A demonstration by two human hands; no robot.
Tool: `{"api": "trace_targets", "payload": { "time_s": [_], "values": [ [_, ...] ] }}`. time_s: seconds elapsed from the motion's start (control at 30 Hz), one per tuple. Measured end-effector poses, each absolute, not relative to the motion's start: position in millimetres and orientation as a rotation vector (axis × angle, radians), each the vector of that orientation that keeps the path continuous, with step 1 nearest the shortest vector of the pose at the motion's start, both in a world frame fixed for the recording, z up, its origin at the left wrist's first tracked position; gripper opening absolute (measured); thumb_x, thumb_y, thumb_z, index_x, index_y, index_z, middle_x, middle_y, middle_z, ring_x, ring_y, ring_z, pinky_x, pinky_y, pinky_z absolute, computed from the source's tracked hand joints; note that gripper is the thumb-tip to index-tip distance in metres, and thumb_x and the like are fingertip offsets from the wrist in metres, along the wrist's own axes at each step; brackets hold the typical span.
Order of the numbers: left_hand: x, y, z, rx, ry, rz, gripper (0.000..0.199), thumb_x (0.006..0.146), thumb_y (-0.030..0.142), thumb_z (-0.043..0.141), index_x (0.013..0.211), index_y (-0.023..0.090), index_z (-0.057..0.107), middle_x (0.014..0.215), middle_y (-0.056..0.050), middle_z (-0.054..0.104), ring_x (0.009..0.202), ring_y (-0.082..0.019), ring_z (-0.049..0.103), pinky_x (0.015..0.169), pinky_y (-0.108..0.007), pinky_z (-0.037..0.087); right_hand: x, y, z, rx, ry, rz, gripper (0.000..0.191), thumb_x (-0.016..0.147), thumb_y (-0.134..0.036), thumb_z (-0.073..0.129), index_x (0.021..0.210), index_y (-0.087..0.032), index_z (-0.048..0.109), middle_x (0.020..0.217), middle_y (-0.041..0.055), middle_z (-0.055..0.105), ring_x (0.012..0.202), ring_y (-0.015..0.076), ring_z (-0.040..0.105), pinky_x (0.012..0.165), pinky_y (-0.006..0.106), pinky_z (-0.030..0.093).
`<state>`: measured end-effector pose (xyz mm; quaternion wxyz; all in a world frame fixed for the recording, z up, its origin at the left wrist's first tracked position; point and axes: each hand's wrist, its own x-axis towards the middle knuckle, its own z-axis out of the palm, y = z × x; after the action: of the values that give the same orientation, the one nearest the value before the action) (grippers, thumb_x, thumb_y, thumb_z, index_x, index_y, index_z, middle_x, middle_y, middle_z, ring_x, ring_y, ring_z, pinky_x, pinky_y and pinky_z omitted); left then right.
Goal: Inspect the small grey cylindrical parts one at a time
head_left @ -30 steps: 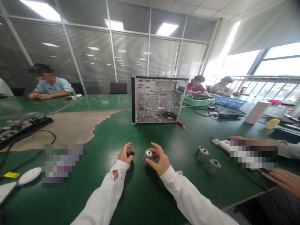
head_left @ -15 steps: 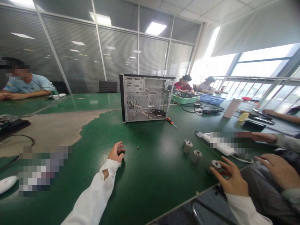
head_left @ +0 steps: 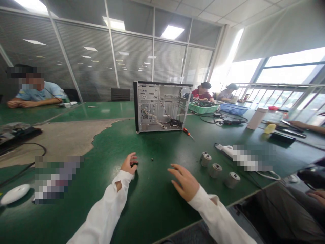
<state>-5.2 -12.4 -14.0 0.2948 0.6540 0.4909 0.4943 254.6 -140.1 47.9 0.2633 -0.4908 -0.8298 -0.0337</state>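
Note:
My right hand (head_left: 184,182) is over the green table with its fingers spread and nothing in it. To its right, several finger-widths away, three grey metal cylinders stand in a slanting row: a far one (head_left: 206,159), a middle one (head_left: 215,170) and a near one (head_left: 232,180). My left hand (head_left: 129,164) rests on the tabletop, fingers loosely curled and apart. A dark patch shows under its fingertips; whether it is shadow or a small object I cannot tell. Between the hands and a little beyond them lies a tiny black part (head_left: 152,159).
An opened computer case (head_left: 162,106) stands upright ahead, an orange-handled screwdriver (head_left: 188,133) by its right corner. At right are a white power strip (head_left: 227,151), a pale bottle (head_left: 256,118) and green (head_left: 204,108) and blue baskets (head_left: 233,108). A white mouse (head_left: 15,194) lies left. Other people sit around.
My right hand has let go of the near cylinder and moved left, leaving it standing on the table. The left hand has stayed put. The view has turned slightly left.

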Motion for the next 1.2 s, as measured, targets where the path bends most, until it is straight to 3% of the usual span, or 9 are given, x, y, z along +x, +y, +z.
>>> {"api": "trace_targets", "payload": {
  "time_s": [0.13,0.3,0.43,0.57,0.77,1.2],
  "values": [
    [-6,-15,-13,1.744,1.253,1.268,0.052,0.053,0.004,0.043,0.103,0.017,0.04,0.09,-0.005,0.053,0.07,-0.013,0.059,0.071,-0.032,0.045,199,-77,37,-1.401,-2.429,-0.124,0.048,0.07,-0.015,0.047,0.116,-0.021,0.039,0.12,0.0129,0.038,0.097,0.022,0.045,0.078,0.035,0.041],
    [-3,-14,-18,1.752,1.295,1.317,0.052,0.052,0.001,0.043,0.102,0.017,0.041,0.088,-0.004,0.054,0.068,-0.012,0.058,0.07,-0.031,0.045,179,-34,25,-1.414,-2.494,-0.166,0.028,0.076,-0.007,0.036,0.091,-0.02,0.056,0.092,0.0078,0.056,0.084,0.0168,0.049,0.073,0.028,0.041],
    [-1,-14,-18,1.748,1.322,1.337,0.052,0.052,0.0,0.043,0.102,0.017,0.041,0.087,-0.003,0.054,0.066,-0.011,0.058,0.07,-0.03,0.045,198,-58,32,-1.352,-2.468,-0.153,0.027,0.075,-0.006,0.035,0.082,-0.019,0.058,0.084,0.0056,0.058,0.079,0.0143,0.05,0.07,0.023,0.041],
    [-1,-15,-17,1.749,1.346,1.321,0.052,0.052,0.001,0.043,0.102,0.017,0.041,0.087,-0.003,0.054,0.066,-0.011,0.058,0.07,-0.031,0.044,259,-110,48,-1.3,-2.094,-0.278,0.023,0.078,-0.018,0.036,0.093,-0.017,0.053,0.081,0.0056,0.059,0.076,0.0147,0.053,0.07,0.026,0.042],
    [0,-15,-15,1.769,1.337,1.3,0.05,0.053,0.004,0.043,0.102,0.016,0.042,0.088,-0.004,0.054,0.067,-0.012,0.058,0.07,-0.032,0.044,383,-171,64,-1.794,-1.45,-0.712,0.027,0.071,-0.035,0.045,0.086,-0.016,0.056,0.069,0.0041,0.061,0.06,0.0167,0.056,0.057,0.027,0.043],
    [-2,-9,-20,1.769,1.33,1.314,0.051,0.053,0.007,0.043,0.104,0.016,0.041,0.089,-0.005,0.055,0.066,-0.013,0.059,0.069,-0.032,0.044,425,-183,46,-2.008,-1.57,-0.62,0.026,0.072,-0.035,0.035,0.074,-0.018,0.055,0.071,0.0046,0.061,0.06,0.0171,0.057,0.056,0.028,0.044]
  ]
}}
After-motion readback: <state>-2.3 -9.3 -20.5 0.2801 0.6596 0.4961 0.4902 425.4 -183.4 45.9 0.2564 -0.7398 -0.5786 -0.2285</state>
